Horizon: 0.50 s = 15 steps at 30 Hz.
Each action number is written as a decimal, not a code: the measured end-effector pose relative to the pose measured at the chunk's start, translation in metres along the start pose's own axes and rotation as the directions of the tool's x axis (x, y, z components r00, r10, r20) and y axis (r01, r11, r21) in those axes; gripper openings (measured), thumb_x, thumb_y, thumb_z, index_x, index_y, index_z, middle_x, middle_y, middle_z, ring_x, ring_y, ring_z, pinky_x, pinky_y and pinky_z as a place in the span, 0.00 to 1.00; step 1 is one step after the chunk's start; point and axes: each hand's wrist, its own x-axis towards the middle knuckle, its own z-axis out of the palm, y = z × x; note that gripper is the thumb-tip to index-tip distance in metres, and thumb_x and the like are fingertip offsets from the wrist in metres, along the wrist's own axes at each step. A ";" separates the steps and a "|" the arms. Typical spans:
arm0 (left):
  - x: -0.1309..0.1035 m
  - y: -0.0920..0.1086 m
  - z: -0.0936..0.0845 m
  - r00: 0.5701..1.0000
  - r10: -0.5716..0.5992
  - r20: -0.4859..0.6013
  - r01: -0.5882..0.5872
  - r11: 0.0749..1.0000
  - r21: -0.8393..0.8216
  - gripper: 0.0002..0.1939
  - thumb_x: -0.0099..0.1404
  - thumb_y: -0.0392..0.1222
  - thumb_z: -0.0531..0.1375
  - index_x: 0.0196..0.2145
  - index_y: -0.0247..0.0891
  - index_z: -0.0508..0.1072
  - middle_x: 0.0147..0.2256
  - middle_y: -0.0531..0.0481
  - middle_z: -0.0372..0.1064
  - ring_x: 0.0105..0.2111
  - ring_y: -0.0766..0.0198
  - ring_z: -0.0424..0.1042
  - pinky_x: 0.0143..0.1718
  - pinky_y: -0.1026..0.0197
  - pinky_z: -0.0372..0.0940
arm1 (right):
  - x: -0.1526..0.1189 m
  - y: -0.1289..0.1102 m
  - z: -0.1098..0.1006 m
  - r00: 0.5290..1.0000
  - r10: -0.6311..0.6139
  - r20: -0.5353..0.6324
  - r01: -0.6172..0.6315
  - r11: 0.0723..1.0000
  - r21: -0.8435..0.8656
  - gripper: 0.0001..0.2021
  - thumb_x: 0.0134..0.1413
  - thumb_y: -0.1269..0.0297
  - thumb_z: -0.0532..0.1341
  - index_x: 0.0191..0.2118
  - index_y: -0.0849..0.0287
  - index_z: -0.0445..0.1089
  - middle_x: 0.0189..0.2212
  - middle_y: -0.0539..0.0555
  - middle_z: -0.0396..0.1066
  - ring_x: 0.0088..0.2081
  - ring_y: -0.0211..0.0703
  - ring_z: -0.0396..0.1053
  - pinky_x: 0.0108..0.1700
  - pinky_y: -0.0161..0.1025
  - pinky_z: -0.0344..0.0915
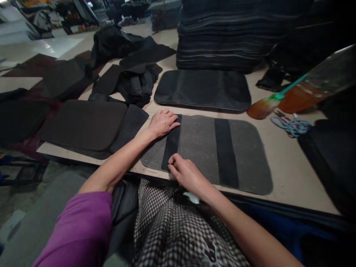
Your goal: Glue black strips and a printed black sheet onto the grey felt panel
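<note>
nearest the camera, the right hand (187, 173) rested on the near edge of a grey rounded rectangular felt pad (207, 152), its fingers (174, 162) curled and pinching the near end of the left black fabric strip (171, 142), seemingly to set it down straight. a little further on, the left hand (162, 122) lay flat on the far end of that same strip, fingers pressed together and stretched out, pinning it so it would not shift. the pad lay on the beige tabletop (289, 167) right at its near edge, directly before the person, and carried two black strips, the second (226, 152) to the right, apart from both hands. to the left sat a stack of dark foam pads (83, 124); how many was hard to tell in the dim light. beyond lay one black rounded pad (203, 90), alone. to the right were a coil of blue cord (292, 126) and an orange-bristled brush with a teal handle (278, 100). farthest back rose a tall pile of dark sheets (228, 33).
</note>
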 end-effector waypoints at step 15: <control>-0.007 0.007 0.001 0.994 -0.051 0.092 0.043 0.995 0.086 0.25 0.76 0.57 0.45 0.58 0.40 0.68 0.60 0.40 0.69 0.63 0.46 0.59 0.59 0.44 0.55 | -0.033 -0.007 0.022 0.956 -0.293 -0.010 0.245 0.817 -0.522 0.17 0.66 0.77 0.48 0.56 0.78 0.63 0.32 0.64 0.78 0.33 0.57 0.79 0.31 0.51 0.73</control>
